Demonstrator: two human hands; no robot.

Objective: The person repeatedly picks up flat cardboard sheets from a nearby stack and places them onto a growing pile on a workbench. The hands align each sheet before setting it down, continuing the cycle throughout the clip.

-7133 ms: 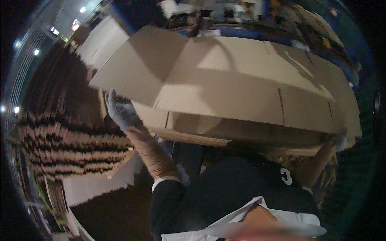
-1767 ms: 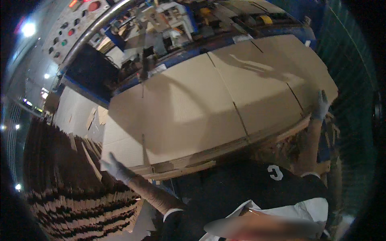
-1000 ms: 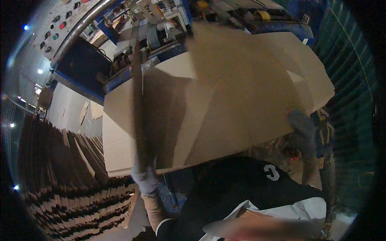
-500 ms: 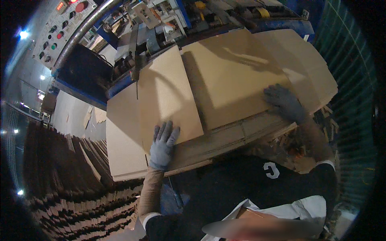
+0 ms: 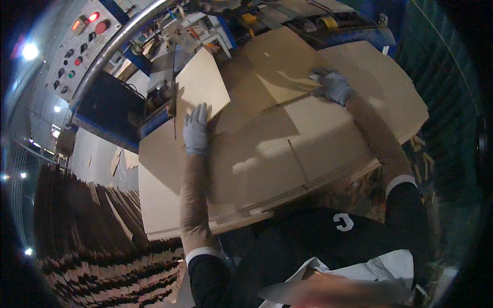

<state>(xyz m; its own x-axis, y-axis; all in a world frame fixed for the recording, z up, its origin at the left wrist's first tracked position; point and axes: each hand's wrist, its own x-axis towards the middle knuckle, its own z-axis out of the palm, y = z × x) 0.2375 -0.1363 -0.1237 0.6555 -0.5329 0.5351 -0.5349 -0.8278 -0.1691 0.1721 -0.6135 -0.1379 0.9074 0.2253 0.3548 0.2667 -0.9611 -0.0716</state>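
Note:
My left hand (image 5: 196,128), in a grey glove, lies with fingers stretched out at the near edge of a narrow tan cardboard panel (image 5: 203,82). My right hand (image 5: 333,86), also gloved, rests flat with its fingers apart near the near right edge of a wider cardboard panel (image 5: 277,59). Both panels reach to the machine's feed side. Under them lies a large cardboard sheet (image 5: 257,169) with a short dark slot, on top of a stack. Whether the two panels are joined is hard to see in the shadow.
A blue machine (image 5: 339,36) with rollers and metal fittings stands at the far side. Its control panel (image 5: 77,51) of knobs and lit buttons is at the upper left. Piled cardboard (image 5: 97,246) fills the lower left. A green corrugated curtain (image 5: 436,66) hangs at right.
Both hands have moved away from me, and the panels have slid with them toward the machine. More of the sheet underneath shows on the near side.

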